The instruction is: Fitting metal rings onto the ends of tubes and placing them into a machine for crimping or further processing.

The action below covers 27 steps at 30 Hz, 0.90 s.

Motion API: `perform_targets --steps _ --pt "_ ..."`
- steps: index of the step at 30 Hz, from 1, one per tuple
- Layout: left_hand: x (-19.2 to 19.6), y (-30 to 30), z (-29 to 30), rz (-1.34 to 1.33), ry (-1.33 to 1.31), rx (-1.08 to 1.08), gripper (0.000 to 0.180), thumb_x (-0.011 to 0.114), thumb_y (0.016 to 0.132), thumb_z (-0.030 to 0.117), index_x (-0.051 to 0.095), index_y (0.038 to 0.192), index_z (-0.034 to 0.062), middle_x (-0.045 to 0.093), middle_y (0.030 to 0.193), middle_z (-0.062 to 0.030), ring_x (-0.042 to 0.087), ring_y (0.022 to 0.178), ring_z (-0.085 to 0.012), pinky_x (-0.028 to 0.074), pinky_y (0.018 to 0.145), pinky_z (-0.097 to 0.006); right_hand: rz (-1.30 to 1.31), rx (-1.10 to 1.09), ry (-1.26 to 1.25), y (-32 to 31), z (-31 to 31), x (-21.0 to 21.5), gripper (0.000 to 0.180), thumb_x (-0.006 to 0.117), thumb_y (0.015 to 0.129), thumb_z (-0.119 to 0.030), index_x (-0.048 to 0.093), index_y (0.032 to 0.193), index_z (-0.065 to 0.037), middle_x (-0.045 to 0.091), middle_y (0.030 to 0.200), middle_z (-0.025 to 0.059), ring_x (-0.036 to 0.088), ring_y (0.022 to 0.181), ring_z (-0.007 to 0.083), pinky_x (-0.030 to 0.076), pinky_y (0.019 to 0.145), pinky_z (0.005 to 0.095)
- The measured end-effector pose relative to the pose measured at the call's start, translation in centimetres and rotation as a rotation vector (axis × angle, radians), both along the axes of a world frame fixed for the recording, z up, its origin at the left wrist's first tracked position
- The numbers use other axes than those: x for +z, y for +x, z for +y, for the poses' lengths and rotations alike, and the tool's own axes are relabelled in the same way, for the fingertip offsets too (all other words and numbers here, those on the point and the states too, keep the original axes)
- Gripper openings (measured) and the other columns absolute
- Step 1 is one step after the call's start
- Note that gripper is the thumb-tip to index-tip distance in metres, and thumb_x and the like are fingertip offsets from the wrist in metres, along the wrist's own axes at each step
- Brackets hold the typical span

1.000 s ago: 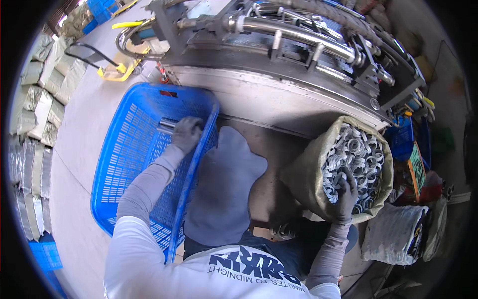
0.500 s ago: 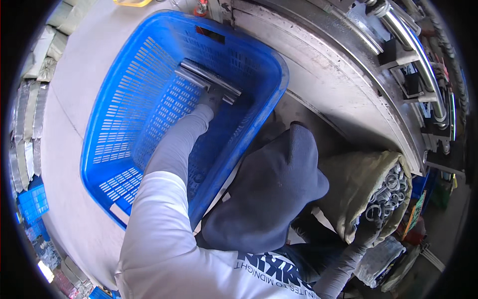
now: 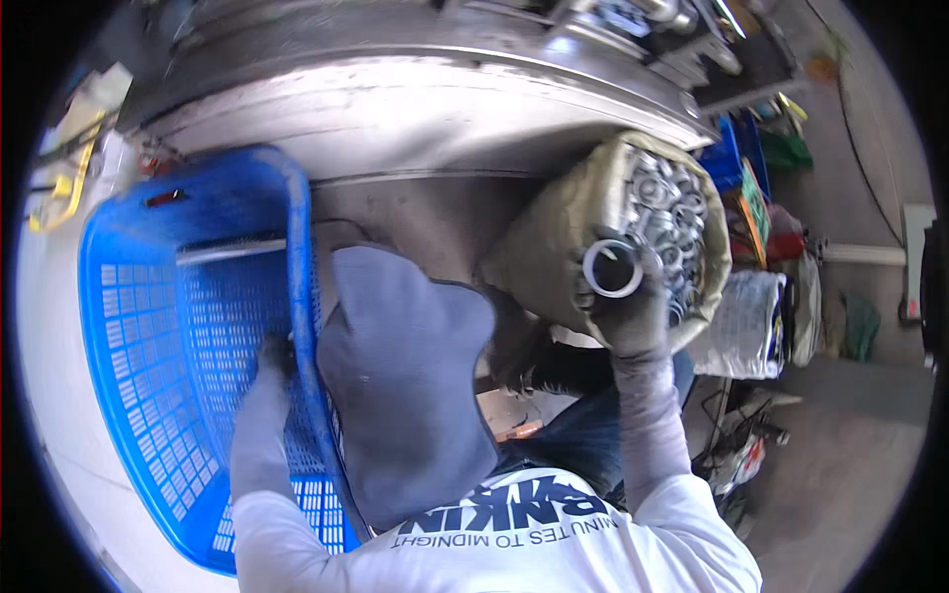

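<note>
Workshop floor under a grey steel machine rim (image 3: 415, 109). Right hand (image 3: 628, 311) has lifted clear, fingers clenched on a short metal ring (image 3: 611, 269) from the olive sack of rings (image 3: 554, 267); left hand (image 3: 272, 361) has drawn back to the blue plastic mesh basket (image 3: 148, 326), grip blurred, cannot tell.

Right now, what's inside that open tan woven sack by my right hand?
The tan woven sack is packed with shiny silver metal rings, heaped to its mouth. The gloved right hand holds one ring in front. Whatever lies deeper, below the top layer, is covered.
</note>
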State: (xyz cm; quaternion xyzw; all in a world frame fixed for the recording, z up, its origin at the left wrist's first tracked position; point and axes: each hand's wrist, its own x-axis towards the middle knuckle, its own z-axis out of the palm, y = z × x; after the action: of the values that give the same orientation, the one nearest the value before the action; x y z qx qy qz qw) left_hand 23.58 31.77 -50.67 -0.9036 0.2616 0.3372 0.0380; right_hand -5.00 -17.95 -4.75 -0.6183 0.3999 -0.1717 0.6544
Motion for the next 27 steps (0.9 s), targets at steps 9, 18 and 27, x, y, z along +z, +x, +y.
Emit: perform_targets --steps 9,18,27 --pt "23.5 -1.3 -5.0 -0.327 -0.777 0.435 0.052 0.082 0.091 0.036 0.065 0.122 -0.0021 0.067 0.090 -0.0149 0.062 0.083 -0.0291 0.052 0.077 -0.043 -0.274 -0.065 0.133 -4.7 2.5 -0.6 0.057 0.047 0.110 -0.046 0.055 0.140 0.003 0.074 0.113 0.0154 0.068 0.079 0.0210 0.054 0.066 0.0315" --pt "55.1 -15.7 -23.1 -0.501 -1.050 -0.636 0.062 0.087 0.071 0.031 0.067 0.125 0.0090 0.065 0.105 -0.0135 0.064 0.096 -0.0342 0.051 0.087 -0.047 -0.468 0.100 -0.058 -9.1 4.7 1.0 0.064 0.054 0.107 -0.046 0.057 0.141 0.007 0.066 0.100 0.0074 0.063 0.086 0.0150 0.051 0.080 0.0282" --pt "51.1 -23.5 -30.9 -0.383 -0.806 -0.809 0.055 0.084 0.074 0.040 0.064 0.114 0.0079 0.067 0.100 -0.0121 0.067 0.096 -0.0318 0.052 0.087 -0.046 -0.459 -0.026 -0.518 -9.7 6.9 -2.4 0.049 0.041 0.107 -0.035 0.069 0.115 0.005 0.068 0.115 0.0172 0.068 0.106 0.0278 0.053 0.092 0.0379"
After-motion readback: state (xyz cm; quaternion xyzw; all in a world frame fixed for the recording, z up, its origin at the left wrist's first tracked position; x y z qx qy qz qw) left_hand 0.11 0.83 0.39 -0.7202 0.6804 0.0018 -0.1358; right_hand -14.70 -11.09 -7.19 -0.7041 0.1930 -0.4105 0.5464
